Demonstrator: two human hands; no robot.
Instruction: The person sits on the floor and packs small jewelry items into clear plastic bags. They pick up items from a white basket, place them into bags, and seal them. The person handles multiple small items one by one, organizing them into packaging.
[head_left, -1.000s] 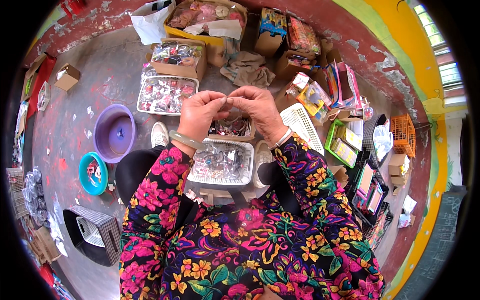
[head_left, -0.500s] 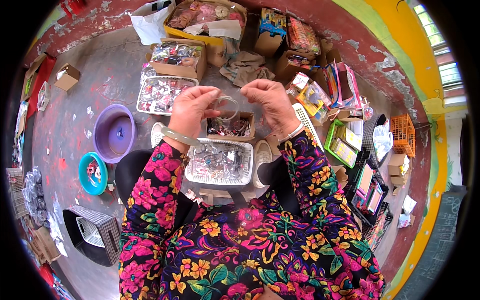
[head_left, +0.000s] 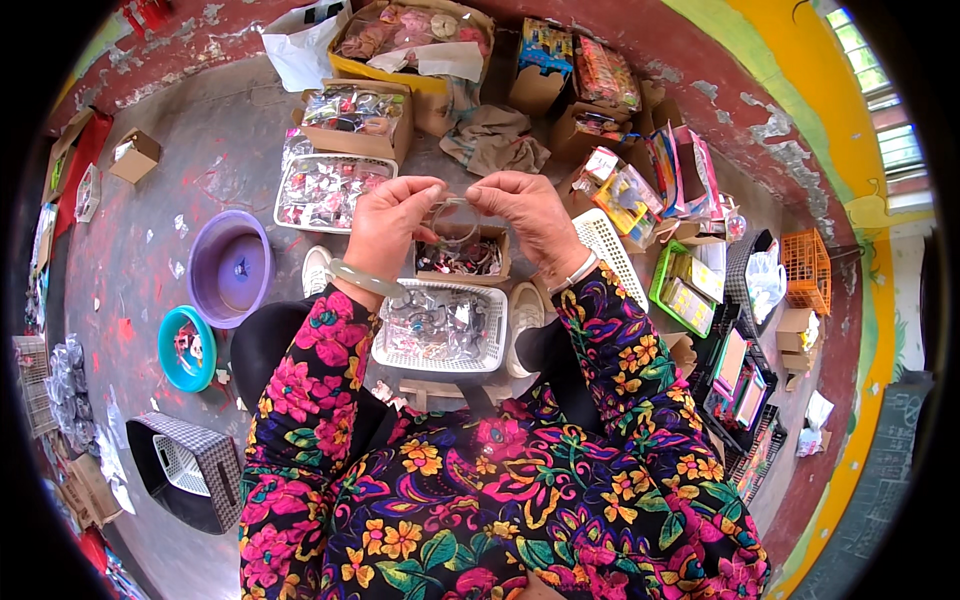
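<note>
Above a small cardboard box [head_left: 488, 262] of dark-and-red little items, my left hand [head_left: 400, 212] pinches a thin, pale translucent ring [head_left: 456, 222] by its left side. It looks like a narrow tape roll or a coil, but which I cannot tell. My right hand [head_left: 525, 215] has thumb and forefinger pressed together at the ring's upper right edge. Any fine strand between the hands is too small to make out. Just below, a white plastic basket [head_left: 440, 362] filled with clear-bagged dark items sits between my feet.
Another white basket [head_left: 285, 222] of bagged items stands ahead on the left, before an open carton [head_left: 350, 142]. A purple basin [head_left: 215, 305] and a teal basin [head_left: 172, 370] lie left. Right are a green basket [head_left: 655, 285], black crates [head_left: 735, 420] and an orange crate [head_left: 803, 268].
My right hand has moved left and slightly down, so its fingertips now meet the ring. The left hand has moved slightly right, still pinching the ring.
</note>
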